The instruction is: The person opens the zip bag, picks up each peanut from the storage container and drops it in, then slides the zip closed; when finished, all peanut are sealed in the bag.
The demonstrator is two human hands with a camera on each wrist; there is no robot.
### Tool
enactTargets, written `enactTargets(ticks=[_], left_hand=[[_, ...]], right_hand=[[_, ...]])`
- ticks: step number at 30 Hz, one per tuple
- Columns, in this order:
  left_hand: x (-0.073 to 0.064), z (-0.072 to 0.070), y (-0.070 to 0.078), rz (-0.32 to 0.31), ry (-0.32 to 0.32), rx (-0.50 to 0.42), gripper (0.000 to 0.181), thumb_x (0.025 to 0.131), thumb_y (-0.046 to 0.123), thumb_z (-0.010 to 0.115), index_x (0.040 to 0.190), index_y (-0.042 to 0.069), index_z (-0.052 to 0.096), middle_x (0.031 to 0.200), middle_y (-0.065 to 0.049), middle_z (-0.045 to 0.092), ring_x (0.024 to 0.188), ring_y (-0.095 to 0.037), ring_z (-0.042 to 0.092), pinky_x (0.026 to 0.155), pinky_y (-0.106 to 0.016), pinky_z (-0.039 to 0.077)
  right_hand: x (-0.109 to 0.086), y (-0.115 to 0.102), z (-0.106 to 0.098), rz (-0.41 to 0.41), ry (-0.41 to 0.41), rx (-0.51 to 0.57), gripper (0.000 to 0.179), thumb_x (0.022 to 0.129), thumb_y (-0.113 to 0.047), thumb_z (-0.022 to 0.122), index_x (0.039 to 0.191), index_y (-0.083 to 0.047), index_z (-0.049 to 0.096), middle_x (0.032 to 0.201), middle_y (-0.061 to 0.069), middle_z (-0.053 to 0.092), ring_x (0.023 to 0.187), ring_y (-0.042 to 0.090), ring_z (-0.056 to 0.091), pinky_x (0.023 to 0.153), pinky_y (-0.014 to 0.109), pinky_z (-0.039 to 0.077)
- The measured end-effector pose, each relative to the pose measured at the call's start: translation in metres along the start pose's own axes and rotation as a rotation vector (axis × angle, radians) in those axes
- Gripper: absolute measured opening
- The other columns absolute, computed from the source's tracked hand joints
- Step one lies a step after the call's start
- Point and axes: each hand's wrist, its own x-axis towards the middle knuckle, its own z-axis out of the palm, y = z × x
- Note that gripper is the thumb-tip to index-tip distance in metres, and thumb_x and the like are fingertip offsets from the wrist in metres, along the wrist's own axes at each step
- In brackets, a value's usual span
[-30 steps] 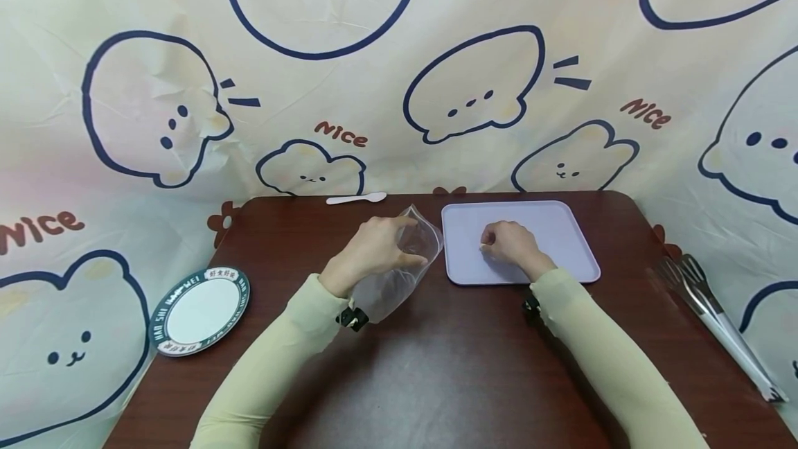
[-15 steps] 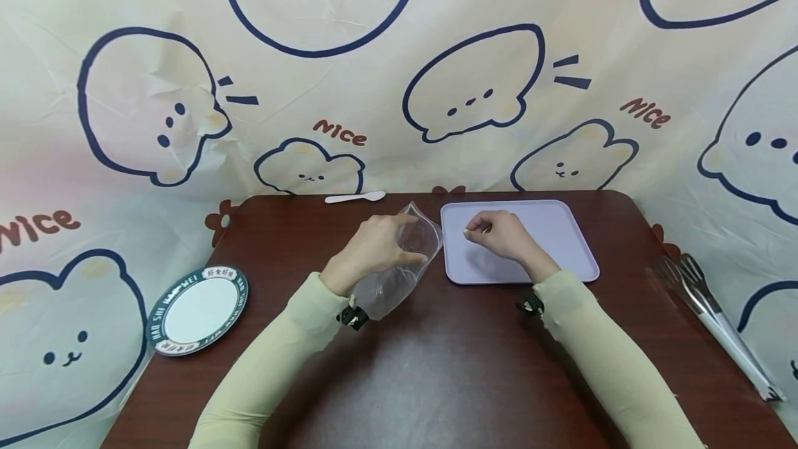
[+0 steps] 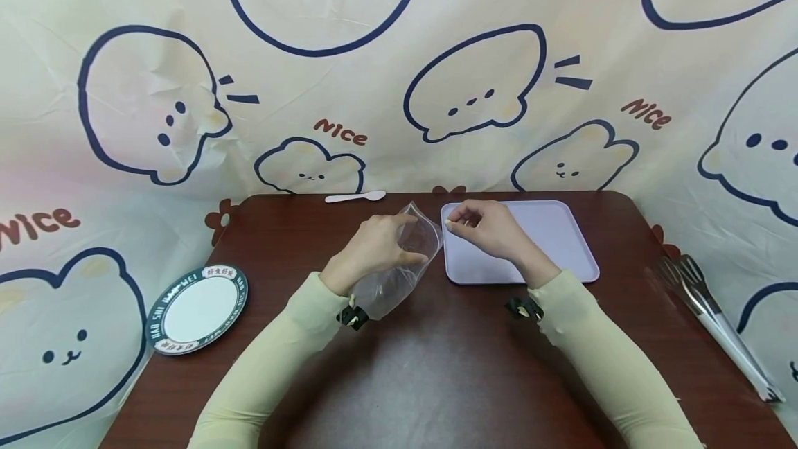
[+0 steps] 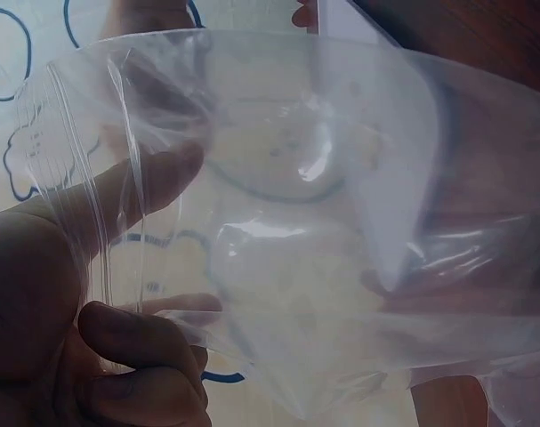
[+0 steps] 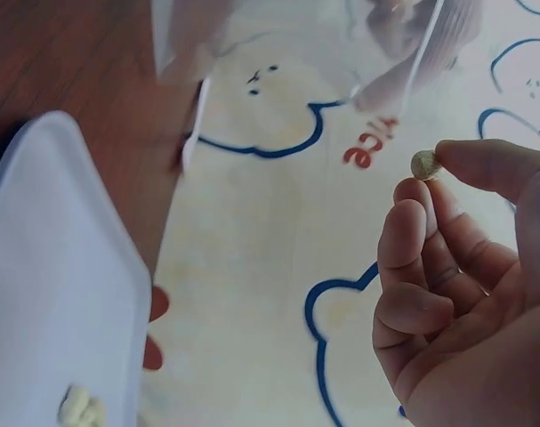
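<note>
A clear plastic bag (image 3: pixel 386 289) stands tilted at the middle of the table, its mouth held wide toward the right. My left hand (image 3: pixel 374 251) grips it by the rim, thumb and fingers spread apart; in the left wrist view the see-through film (image 4: pixel 278 267) fills most of the picture. Between thumb and fingertip my right hand (image 3: pixel 489 227) pinches a small round beige pellet (image 5: pixel 424 165). That hand is over the left part of the pale lilac tray (image 3: pixel 555 241), just right of the bag's mouth. Some small pale pieces (image 5: pixel 81 407) lie on the tray.
A green-rimmed white plate (image 3: pixel 198 312) sits at the table's left edge. Along the back edge lies a white plastic spoon (image 3: pixel 355 197). Metal tongs (image 3: pixel 717 324) rest at the right edge. A cartoon-printed cloth (image 3: pixel 474 158) rises behind the table.
My right hand has lifted from the tray's middle and moved left toward the bag's mouth, bringing the small pellet along. The left hand and bag have hardly moved.
</note>
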Motion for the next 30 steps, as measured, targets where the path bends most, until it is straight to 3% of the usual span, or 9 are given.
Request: enactTargets(ticks=[9, 12, 19, 25, 30], left_hand=[[-0.001, 0.002, 0.0, -0.007, -0.019, -0.039, 0.08, 0.074, 0.045, 0.086, 0.14, 0.012, 0.057, 0.119, -0.005, 0.07, 0.095, -0.017, 0.066, 0.082, -0.037, 0.057], [-0.001, 0.002, 0.0, 0.003, -0.02, -0.026, 0.08, 0.074, 0.046, 0.086, 0.141, 0.011, 0.056, 0.117, -0.005, 0.071, 0.088, -0.016, 0.065, 0.079, -0.035, 0.057], [-0.001, 0.001, 0.0, 0.014, -0.034, -0.005, 0.08, 0.075, 0.047, 0.085, 0.141, 0.011, 0.056, 0.088, -0.001, 0.069, 0.066, -0.014, 0.057, 0.064, -0.029, 0.048], [-0.001, 0.001, 0.0, 0.023, -0.042, 0.002, 0.078, 0.076, 0.047, 0.084, 0.14, 0.011, 0.057, 0.098, -0.004, 0.072, 0.071, -0.016, 0.059, 0.066, -0.031, 0.05], [-0.001, 0.0, 0.0, 0.015, -0.038, 0.008, 0.079, 0.076, 0.048, 0.083, 0.142, 0.012, 0.055, 0.117, -0.008, 0.071, 0.083, -0.017, 0.062, 0.076, -0.036, 0.055]], right_hand=[[-0.003, -0.021, 0.006, -0.068, -0.006, 0.012, 0.011, 0.091, -0.031, 0.072, 0.095, -0.021, 0.074, 0.085, -0.003, 0.069, 0.078, 0.017, 0.061, 0.063, 0.032, 0.049], [-0.003, -0.024, 0.009, -0.076, -0.011, 0.0, 0.01, 0.091, -0.031, 0.072, 0.094, -0.023, 0.074, 0.083, -0.004, 0.068, 0.077, 0.015, 0.06, 0.061, 0.031, 0.048], [-0.002, -0.024, 0.017, -0.112, -0.017, 0.004, 0.007, 0.09, -0.03, 0.073, 0.093, -0.024, 0.075, 0.074, -0.006, 0.061, 0.069, 0.014, 0.056, 0.058, 0.028, 0.043], [-0.002, -0.026, 0.02, -0.131, -0.045, -0.01, 0.009, 0.091, -0.03, 0.073, 0.095, -0.023, 0.076, 0.069, -0.006, 0.058, 0.062, 0.013, 0.051, 0.056, 0.027, 0.039], [-0.002, -0.026, 0.02, -0.12, -0.043, 0.001, 0.009, 0.091, -0.028, 0.073, 0.097, -0.021, 0.076, 0.069, -0.005, 0.059, 0.062, 0.013, 0.052, 0.056, 0.027, 0.04]])
